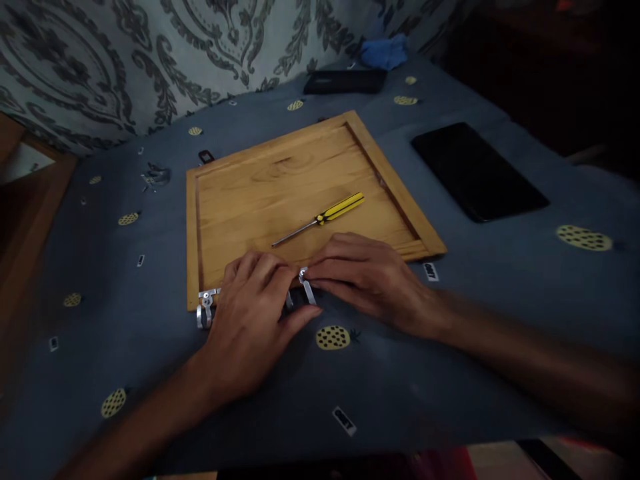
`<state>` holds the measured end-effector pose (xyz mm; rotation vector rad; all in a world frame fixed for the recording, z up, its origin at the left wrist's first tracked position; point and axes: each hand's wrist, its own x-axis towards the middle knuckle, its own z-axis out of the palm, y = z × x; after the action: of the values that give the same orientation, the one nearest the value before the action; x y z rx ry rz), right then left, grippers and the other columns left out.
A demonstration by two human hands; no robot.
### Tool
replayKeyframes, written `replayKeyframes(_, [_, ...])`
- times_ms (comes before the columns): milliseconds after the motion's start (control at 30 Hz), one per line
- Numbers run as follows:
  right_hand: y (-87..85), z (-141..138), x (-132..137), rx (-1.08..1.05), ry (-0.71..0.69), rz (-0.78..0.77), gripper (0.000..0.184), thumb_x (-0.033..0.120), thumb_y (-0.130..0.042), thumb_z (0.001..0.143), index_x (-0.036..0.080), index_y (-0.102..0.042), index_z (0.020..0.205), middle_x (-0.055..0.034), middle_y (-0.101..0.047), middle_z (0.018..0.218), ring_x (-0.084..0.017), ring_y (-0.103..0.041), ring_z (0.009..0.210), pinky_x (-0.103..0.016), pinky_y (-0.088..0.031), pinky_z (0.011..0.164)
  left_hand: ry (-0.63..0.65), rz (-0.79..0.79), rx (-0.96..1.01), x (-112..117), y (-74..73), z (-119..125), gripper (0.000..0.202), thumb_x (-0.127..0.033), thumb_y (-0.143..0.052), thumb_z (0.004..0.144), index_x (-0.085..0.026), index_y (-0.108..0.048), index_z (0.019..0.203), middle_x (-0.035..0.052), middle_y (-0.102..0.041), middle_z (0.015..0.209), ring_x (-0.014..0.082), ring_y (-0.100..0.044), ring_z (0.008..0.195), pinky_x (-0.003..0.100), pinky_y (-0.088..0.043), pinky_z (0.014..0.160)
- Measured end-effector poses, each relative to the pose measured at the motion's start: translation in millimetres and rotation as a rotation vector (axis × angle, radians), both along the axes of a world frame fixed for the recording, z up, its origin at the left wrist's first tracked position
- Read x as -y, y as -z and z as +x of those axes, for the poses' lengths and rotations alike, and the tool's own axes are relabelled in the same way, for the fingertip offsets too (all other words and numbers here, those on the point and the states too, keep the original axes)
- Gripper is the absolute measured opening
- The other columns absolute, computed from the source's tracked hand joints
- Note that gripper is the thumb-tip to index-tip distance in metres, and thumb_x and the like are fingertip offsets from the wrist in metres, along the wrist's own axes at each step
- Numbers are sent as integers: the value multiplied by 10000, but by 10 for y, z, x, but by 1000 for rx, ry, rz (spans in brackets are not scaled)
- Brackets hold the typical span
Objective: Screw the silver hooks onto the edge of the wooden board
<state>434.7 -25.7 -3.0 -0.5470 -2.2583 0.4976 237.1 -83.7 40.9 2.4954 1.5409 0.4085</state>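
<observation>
A framed wooden panel lies on the table, with a yellow-handled screwdriver resting on its face. Shiny metal hooks sit along its near edge: a left hook with a screw in its plate, and a right hook between my hands. My left hand is curled over the near edge, its thumb stretched toward the right hook; what lies under its fingers is hidden. With pinched fingertips, my right hand holds the top of the right hook, where a screw head shows.
A black tablet-like slab lies to the right. Behind the panel are a dark flat case and a blue cloth. Small metal pieces lie at the left on the pineapple-print tablecloth. A patterned curtain hangs behind.
</observation>
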Motion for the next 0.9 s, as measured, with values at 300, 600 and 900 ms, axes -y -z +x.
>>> replayKeyframes(300, [-36, 64, 20, -21, -8, -89, 185, 227, -608, 953, 185, -687, 1115, -69, -706, 967, -172, -664, 899, -338, -579, 778, 7, 25, 7, 2, 3, -11, 314, -400, -723, 867, -195, -627, 1085, 45, -644, 1042, 262, -564, 987, 451, -450, 863])
replayKeyframes(600, [-146, 211, -272, 227, 279, 119, 221, 225, -510, 977, 153, -690, 1082, -138, -703, 1145, -282, -646, 1055, -469, -546, 903, -7, 8, 15, 5, 2, -4, 333, -386, -736, 860, -181, -622, 1098, 51, -652, 1068, 261, -562, 1017, 470, -452, 913])
replayKeyframes(900, [-186, 292, -490, 465, 279, 47, 265, 209, -456, 940, 147, -693, 1043, -149, -691, 975, -319, -615, 941, -495, -507, 844, -4, 8, 14, 2, 10, -9, 356, -377, -746, 852, -184, -625, 1126, 50, -656, 1060, 261, -560, 1003, 461, -453, 895])
